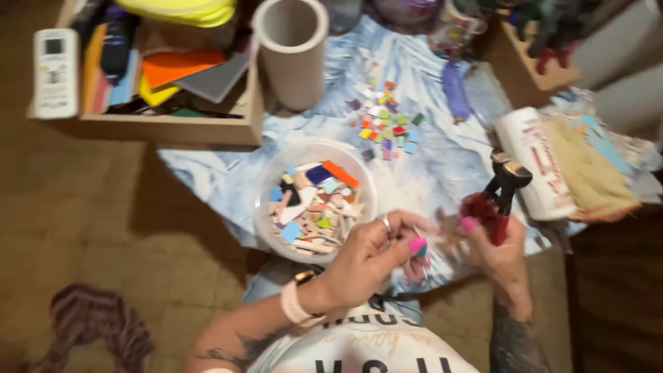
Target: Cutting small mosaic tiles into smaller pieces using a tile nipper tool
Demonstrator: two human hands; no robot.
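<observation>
Left hand [373,252] pinched shut on small tile bit [423,250], near table [228,181] edge. Right hand [494,249] closed round red-handled nippers [503,197], jaws up. Bowl [271,186] of tile pcs just left; loose tiles [385,124] farther off w/ bare cloth between

- Tile nippers [503,197]: red handles, dark metal jaws. Held upright, tilted slightly right, jaws uppermost. Handles enclosed in right hand [498,257]. Jaw gap not discernible through blur.
- Small tile piece [422,251]: bluish, pinched at fingertips of left hand [373,257]. Shape unclear, blurred.
- Both items sit close together above the near edge of the work surface, just right of the bowl of tile fragments [315,202].
</observation>
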